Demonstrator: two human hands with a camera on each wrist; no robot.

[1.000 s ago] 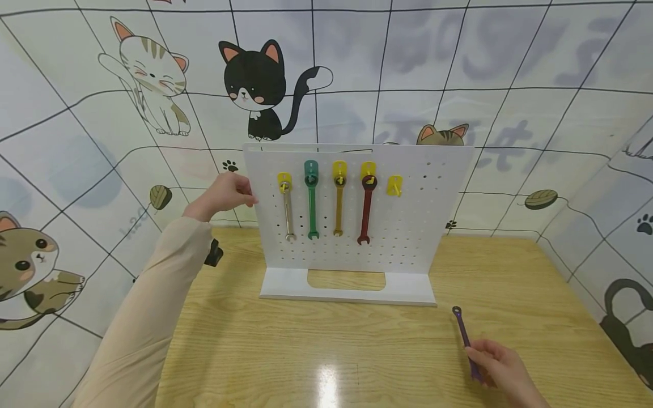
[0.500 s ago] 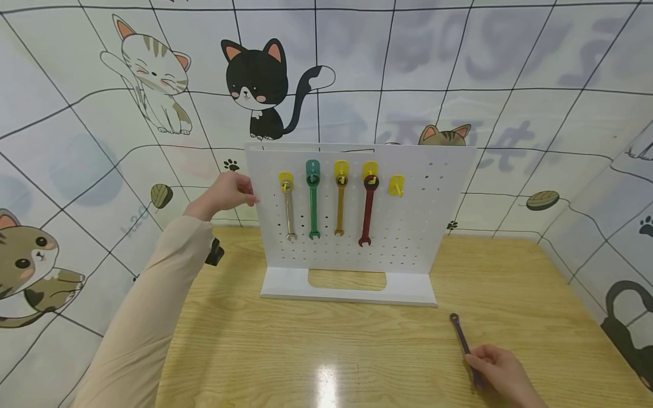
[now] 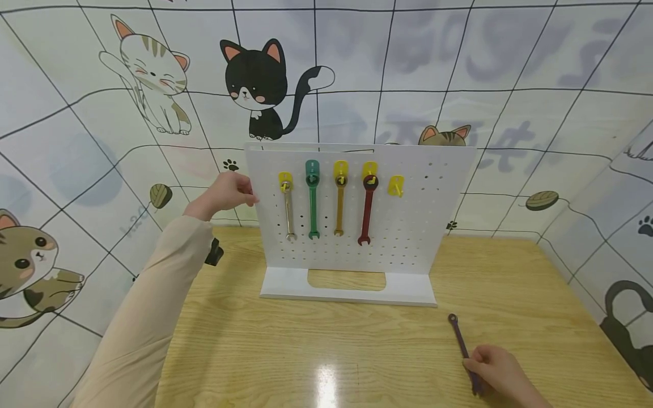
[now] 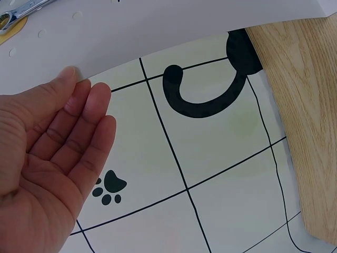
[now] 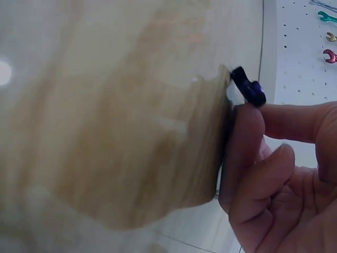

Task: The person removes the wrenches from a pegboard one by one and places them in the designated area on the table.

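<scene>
Currently, right grip [image 3: 497, 371] pinching slim ring-ended purple wrench [image 3: 461, 341]; left grip [image 3: 223, 192] pinching edge of perforated board [image 3: 425, 215].

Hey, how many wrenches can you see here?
5. Silver wrench, green wrench, gold wrench and red wrench hang left to right on the white pegboard; the right hand holds the purple wrench. Any behind the pegboard would be hidden.

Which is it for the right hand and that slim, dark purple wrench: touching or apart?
Touching. The head view shows the right hand pinching the slim, dark purple wrench toward the end nearer the person, with no gap between.
</scene>
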